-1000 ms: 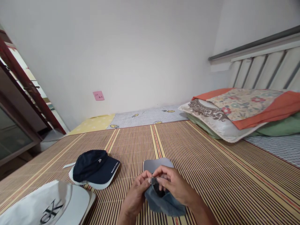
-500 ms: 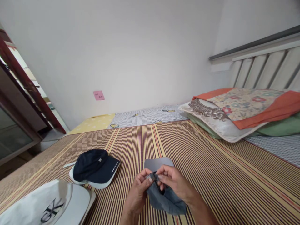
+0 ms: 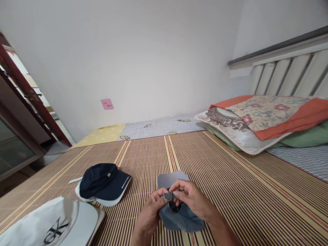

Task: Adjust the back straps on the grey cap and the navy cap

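At the near left there's a white cap running off the edge of view, brim to the right, and a bit farther back a navy cap, its brim aimed right too. Then comes a decent strip of striped mat before you reach the blue-gray cap, near the middle, with its gray brim on the far side. Mat stretches well past that brim to a checked cloth by the wall, and plenty more runs right toward the pillows at the far right. Left hand angles in from the near side, thumb and forefinger pinching a gray strap (tiny thing, fingers hide most of it). Right hand leans in from the right, fingertips bent and closed on the strap's other side, knuckles up.
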`<state>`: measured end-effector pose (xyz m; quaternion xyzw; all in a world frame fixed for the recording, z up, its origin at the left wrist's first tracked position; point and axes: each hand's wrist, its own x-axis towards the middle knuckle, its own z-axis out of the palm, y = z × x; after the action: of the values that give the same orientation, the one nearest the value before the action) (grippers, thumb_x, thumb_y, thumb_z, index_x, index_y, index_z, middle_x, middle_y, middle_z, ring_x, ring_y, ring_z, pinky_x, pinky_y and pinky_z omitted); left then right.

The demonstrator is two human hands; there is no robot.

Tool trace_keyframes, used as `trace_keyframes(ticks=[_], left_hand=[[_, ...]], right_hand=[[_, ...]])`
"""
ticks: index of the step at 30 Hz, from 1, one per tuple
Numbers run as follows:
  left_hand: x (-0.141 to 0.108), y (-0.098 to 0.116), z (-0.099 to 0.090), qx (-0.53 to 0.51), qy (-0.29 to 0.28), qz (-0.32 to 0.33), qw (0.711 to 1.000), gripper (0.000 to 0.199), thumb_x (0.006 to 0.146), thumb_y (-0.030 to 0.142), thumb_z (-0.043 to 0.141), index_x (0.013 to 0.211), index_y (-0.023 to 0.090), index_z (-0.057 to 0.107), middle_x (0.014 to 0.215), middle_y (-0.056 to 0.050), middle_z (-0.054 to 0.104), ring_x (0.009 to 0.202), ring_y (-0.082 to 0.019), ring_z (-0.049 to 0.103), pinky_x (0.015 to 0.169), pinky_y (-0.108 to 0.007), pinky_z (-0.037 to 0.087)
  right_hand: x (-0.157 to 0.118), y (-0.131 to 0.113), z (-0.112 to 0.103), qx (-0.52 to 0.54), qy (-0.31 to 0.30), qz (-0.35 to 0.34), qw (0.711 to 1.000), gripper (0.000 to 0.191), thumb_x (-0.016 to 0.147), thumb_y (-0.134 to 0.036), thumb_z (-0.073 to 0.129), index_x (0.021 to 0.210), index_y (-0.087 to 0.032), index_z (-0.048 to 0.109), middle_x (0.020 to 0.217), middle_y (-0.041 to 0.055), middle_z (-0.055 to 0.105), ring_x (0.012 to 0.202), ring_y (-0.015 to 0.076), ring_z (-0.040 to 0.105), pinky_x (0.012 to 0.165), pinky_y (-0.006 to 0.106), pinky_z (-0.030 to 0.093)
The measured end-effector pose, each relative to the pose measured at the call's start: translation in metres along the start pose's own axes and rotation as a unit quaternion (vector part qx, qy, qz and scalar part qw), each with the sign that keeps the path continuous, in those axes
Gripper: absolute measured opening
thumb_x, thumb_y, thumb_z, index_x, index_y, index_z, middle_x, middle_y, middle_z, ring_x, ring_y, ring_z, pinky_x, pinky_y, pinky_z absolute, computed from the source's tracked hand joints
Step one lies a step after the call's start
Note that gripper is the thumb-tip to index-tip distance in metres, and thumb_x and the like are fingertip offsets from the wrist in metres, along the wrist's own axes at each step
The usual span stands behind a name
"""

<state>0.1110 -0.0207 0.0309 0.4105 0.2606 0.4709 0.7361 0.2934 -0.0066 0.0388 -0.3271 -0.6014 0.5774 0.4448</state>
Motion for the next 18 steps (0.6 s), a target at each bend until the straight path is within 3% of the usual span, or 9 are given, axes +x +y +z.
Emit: trace_keyframes(ticks=[6,18], left_hand=[[-0.0014,0.0007,0.0000,-0.017,0.015,-0.013,1.000,0.032,0.070,0.039,0.093,0.071,0.014,0.073,0.065,-0.001,0.063,0.062,-0.010,0.053,0.058,-0.018,0.039],[-0.0031,0.0024,-0.0011,-0.008,-0.017,-0.018,1.000,0.030,0.072,0.040,0.092,0.075,0.013,0.078,0.069,-0.003,0.066,0.064,-0.010,0.055,0.064,-0.018,0.043]], right_hand=[[-0.0014,-0.0038,0.0015,0.004,0.000,-0.007,1.000,0.020,0.088,-0.039,0.074,0.092,-0.019,0.069,0.074,-0.0017,0.069,0.066,0.0133,0.067,0.067,0.028,0.054],[0.0008,0.0023,-0.0024,0.041,-0.013,-0.024,0.999,0.021,0.090,-0.040,0.074,0.095,-0.020,0.068,0.077,-0.0011,0.070,0.069,0.0138,0.068,0.069,0.027,0.053]])
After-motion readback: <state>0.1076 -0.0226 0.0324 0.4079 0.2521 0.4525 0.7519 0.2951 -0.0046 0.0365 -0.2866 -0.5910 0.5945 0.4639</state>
